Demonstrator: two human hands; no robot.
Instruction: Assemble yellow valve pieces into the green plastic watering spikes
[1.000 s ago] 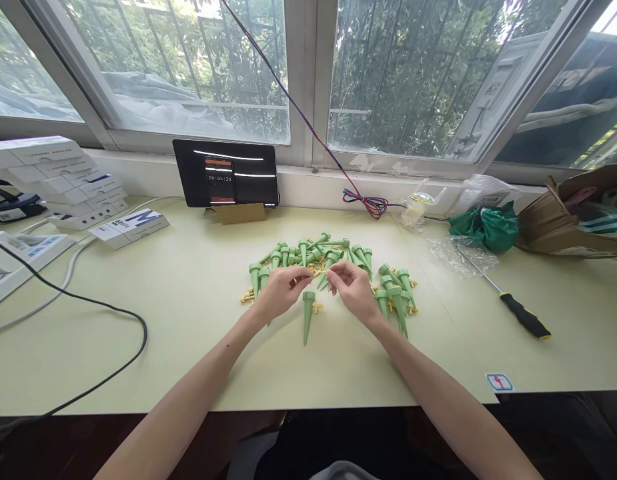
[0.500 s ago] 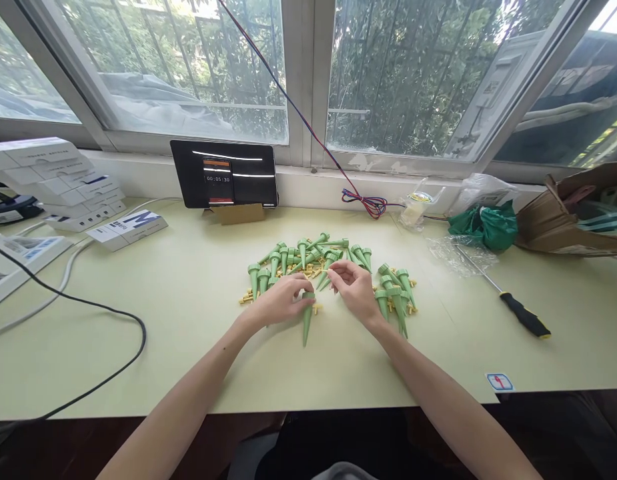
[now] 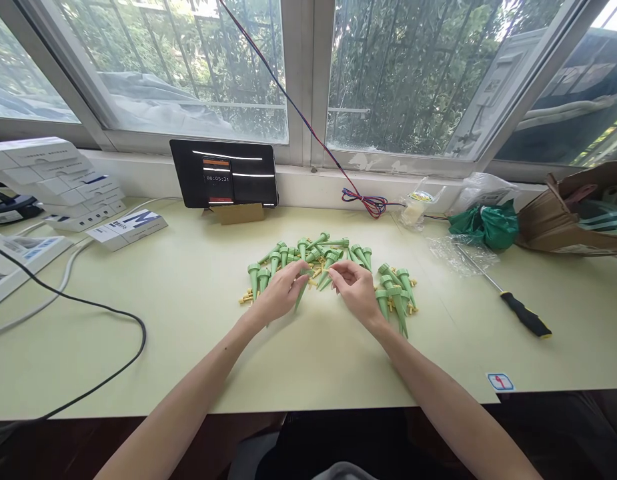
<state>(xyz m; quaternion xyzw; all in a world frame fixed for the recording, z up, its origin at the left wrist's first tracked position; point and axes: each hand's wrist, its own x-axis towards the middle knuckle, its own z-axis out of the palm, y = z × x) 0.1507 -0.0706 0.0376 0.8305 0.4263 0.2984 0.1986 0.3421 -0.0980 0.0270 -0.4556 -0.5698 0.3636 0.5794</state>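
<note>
My left hand (image 3: 281,293) is closed on a green plastic watering spike (image 3: 301,295), whose tapered end points down toward me; its top is partly hidden by my fingers. Across a small gap, my right hand (image 3: 355,290) pinches a small yellow plastic piece (image 3: 326,271) between thumb and forefinger. Just beyond both hands lies a pile of green spikes (image 3: 302,247) mixed with small yellow pieces (image 3: 315,269). A smaller group of green spikes (image 3: 397,300) rests to the right of my right wrist, with yellow pieces under and around them.
A black-handled screwdriver (image 3: 525,315) lies at the right, near a green plastic bag (image 3: 485,223) and an open cardboard box (image 3: 548,217). At the back stands a tablet (image 3: 188,173). White boxes (image 3: 53,173) and a black cable (image 3: 113,308) occupy the left side.
My left hand has moved slightly away from me, bringing the green spike up closer to the pile. My right hand stays nearly still with the yellow piece.
</note>
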